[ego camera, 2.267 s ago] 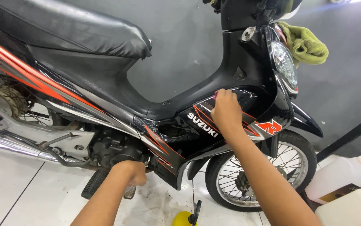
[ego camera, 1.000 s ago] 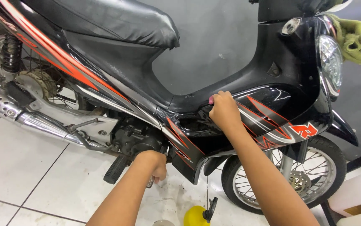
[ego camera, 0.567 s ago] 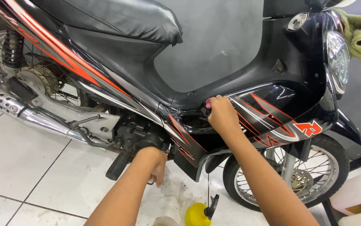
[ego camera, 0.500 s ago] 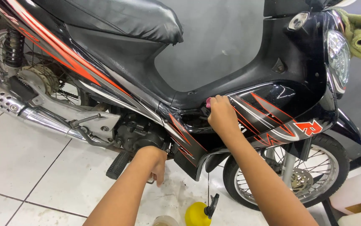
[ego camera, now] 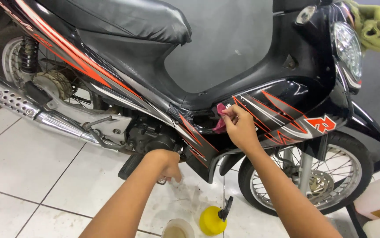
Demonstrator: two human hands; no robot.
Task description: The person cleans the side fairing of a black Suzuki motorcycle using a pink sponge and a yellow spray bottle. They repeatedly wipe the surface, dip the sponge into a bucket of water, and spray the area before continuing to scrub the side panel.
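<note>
The view is swinging left along the motorcycle (ego camera: 163,88), so the rear wheel (ego camera: 27,66) and the chrome exhaust (ego camera: 22,105) are now coming fully into sight while the front wheel (ego camera: 313,176) is sliding toward the right edge. The right hand (ego camera: 240,128) is shifting from lying flat on the side panel (ego camera: 282,110) to pinching a pink rag (ego camera: 220,118) at the gap beside it, the rag now showing plainly. The left hand (ego camera: 165,163) is dropping a little lower under the engine (ego camera: 150,136). The yellow bottle (ego camera: 212,219) is showing more fully on the floor (ego camera: 31,176).
</note>
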